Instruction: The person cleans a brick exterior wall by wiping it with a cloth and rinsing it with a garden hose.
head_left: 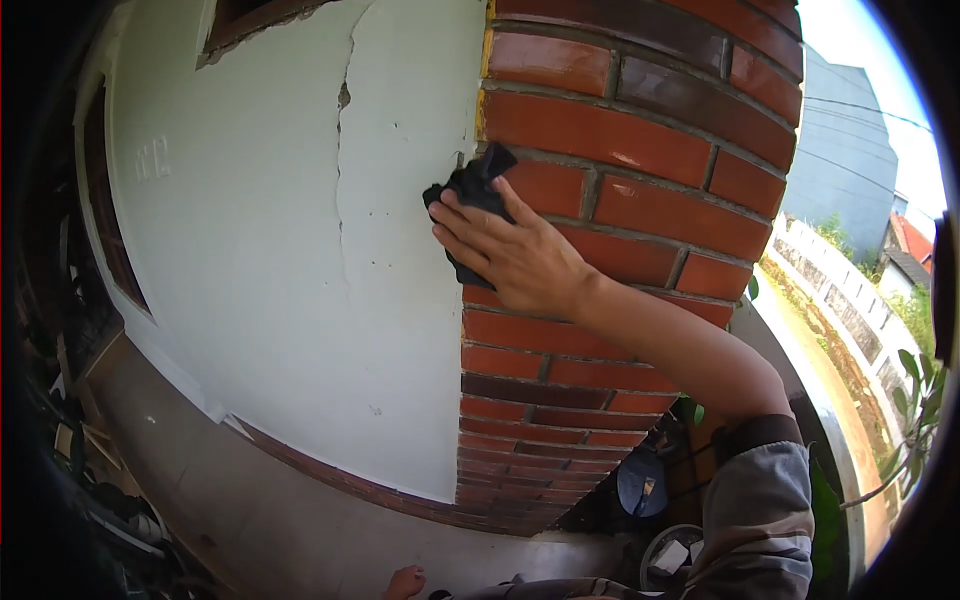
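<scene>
My right hand (515, 255) presses a black cloth (468, 190) flat against the edge of a red brick pillar (640, 150), at about head height. The cloth is bunched under my fingers and sticks out above them, over the corner where the bricks meet the white plaster wall (270, 230). My grey sleeve is pushed up past the forearm. My left hand is out of view.
A long crack runs down the white wall to the left of the cloth. A dark window frame (105, 220) sits at far left. Clutter lies on the ground (110, 490) below, and a bare foot (405, 582) shows at the bottom. A road and fence run at right.
</scene>
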Action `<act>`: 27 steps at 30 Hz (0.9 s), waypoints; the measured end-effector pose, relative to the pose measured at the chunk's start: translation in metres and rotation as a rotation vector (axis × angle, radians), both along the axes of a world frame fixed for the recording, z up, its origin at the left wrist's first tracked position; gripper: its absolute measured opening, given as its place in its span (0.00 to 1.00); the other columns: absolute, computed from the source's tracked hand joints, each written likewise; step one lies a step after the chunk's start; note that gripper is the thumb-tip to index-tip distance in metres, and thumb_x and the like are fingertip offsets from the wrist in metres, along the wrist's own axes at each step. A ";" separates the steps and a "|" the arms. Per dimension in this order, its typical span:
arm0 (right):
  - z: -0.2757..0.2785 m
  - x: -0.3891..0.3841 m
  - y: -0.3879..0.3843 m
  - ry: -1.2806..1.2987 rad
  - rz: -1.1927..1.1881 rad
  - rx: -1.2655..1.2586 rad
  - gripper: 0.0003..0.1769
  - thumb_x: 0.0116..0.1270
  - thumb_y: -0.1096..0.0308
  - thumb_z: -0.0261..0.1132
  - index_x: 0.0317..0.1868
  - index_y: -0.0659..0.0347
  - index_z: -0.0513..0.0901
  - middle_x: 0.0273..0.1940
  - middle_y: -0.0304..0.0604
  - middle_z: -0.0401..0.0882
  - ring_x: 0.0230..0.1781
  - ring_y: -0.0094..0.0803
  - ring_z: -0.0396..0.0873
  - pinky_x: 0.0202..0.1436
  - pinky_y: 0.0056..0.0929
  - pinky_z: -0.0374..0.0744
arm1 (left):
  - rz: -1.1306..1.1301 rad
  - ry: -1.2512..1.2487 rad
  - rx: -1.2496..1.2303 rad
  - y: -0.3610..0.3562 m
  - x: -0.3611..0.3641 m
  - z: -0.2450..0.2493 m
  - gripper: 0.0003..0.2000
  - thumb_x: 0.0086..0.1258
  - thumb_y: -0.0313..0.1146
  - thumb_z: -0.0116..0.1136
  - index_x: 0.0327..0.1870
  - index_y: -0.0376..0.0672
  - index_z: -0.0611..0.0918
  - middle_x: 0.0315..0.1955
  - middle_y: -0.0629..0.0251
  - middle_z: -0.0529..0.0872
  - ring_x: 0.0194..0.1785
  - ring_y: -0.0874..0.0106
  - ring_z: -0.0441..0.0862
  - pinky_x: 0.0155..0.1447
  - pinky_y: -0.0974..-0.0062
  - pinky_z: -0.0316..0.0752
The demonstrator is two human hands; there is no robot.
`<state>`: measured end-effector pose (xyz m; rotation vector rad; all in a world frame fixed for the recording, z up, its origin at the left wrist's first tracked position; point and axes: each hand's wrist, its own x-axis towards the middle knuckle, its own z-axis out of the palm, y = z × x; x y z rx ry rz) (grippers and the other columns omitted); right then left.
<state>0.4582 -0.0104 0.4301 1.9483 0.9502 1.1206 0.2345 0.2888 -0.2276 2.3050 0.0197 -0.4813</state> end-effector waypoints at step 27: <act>-0.429 -0.070 -0.154 0.052 -0.412 0.694 0.45 0.46 0.56 0.64 0.70 0.54 0.68 0.76 0.49 0.50 0.78 0.54 0.40 0.69 0.73 0.35 | 0.054 0.276 0.075 0.038 -0.058 -0.037 0.17 0.61 0.39 0.55 0.47 0.41 0.84 0.36 0.48 0.86 0.44 0.51 0.84 0.49 0.60 0.78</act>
